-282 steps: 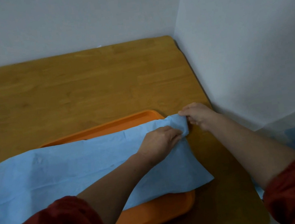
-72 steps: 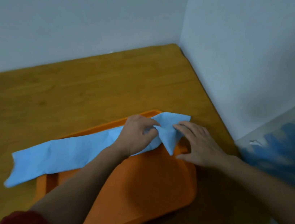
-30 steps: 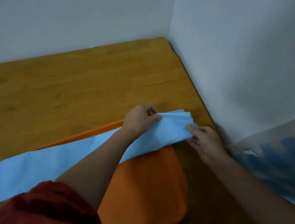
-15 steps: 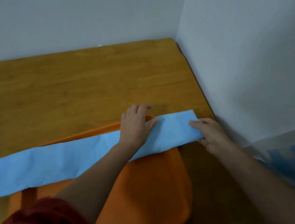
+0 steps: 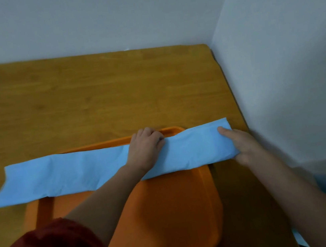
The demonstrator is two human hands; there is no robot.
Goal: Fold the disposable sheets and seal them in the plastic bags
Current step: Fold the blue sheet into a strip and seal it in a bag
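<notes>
Head view: left hand point(image 5: 146, 149) and right hand point(image 5: 242, 145) grip blue sheet point(image 5: 70, 174) across orange tray point(image 5: 171, 216) beside wall point(image 5: 288, 84).

Our left hand point(image 5: 147, 149) curls over the far edge of the blue sheet point(image 5: 70, 174); right of that grip, our right hand point(image 5: 244, 146) pinches its end. Left of both grips, it overhangs the orange tray point(image 5: 171, 216).
</notes>
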